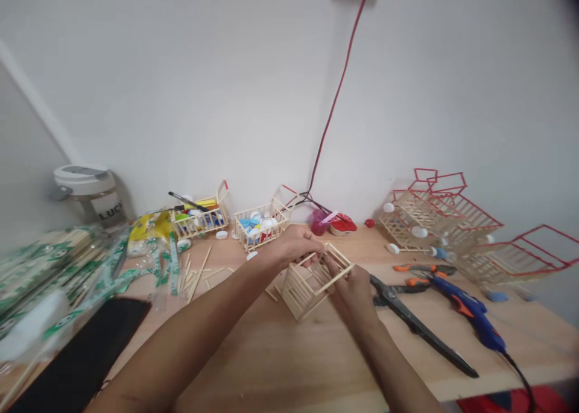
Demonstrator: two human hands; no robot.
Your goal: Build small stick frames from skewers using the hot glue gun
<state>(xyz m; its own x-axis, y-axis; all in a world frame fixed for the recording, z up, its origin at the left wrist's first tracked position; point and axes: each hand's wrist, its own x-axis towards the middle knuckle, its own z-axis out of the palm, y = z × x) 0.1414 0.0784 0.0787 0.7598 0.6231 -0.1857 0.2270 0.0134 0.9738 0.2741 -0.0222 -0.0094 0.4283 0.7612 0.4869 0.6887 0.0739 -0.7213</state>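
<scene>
Between my two hands, tilted just above the wooden table, is a small basket frame of thin wooden sticks (pixel 296 293). My left hand (pixel 301 244) grips its far top edge with the fingers bent together. On the right side, my right hand (pixel 355 286) closes around the rim, its fingertips reaching inside the frame near the left hand's fingers. Whether a loose stick is also pinched between them I cannot tell. Behind my hands stands a stick-built cart (pixel 262 229) filled with bottle caps.
To the right lie black-handled cutters (pixel 420 325), orange-handled pliers (pixel 425 269) and a blue glue gun (pixel 470 310). Red-rimmed stick carts (pixel 452 211) stand behind them. Leftward are loose sticks (pixel 199 277), another cart (pixel 201 223), packaged sticks (pixel 54 262), a jar (pixel 93 196) and a black flat object (pixel 85 359).
</scene>
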